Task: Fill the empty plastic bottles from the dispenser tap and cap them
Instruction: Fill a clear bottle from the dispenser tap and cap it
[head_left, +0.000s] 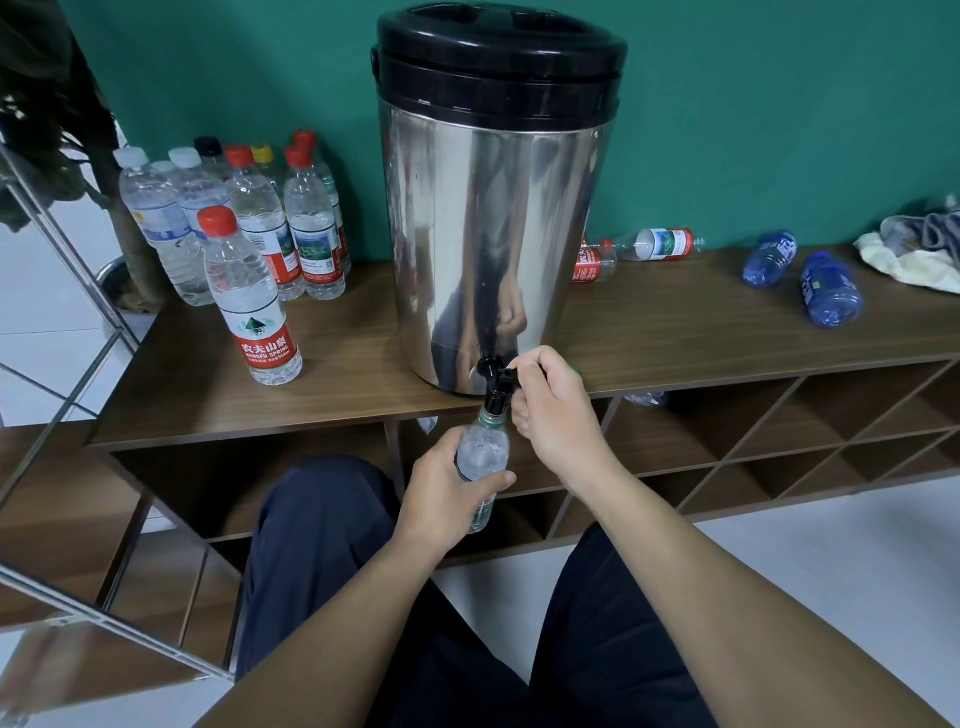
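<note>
One steel dispenser (493, 228) with a black lid stands on the wooden shelf unit (675, 332), with one black tap (497, 375) at its base. Capped bottles stand upright to its left: one red-capped bottle (249, 301) out in front, and behind it a cluster (249, 208) of about eight, hard to count where they overlap. To the right lie four bottles on their sides: two red-labelled ones (662, 244) and two blue ones (826, 288). One uncapped bottle (480, 457) is at the tap. Two hands are in view, the left hand (441, 493) and the right hand (556, 410). One heap of cloths (914, 249) sits far right.
</note>
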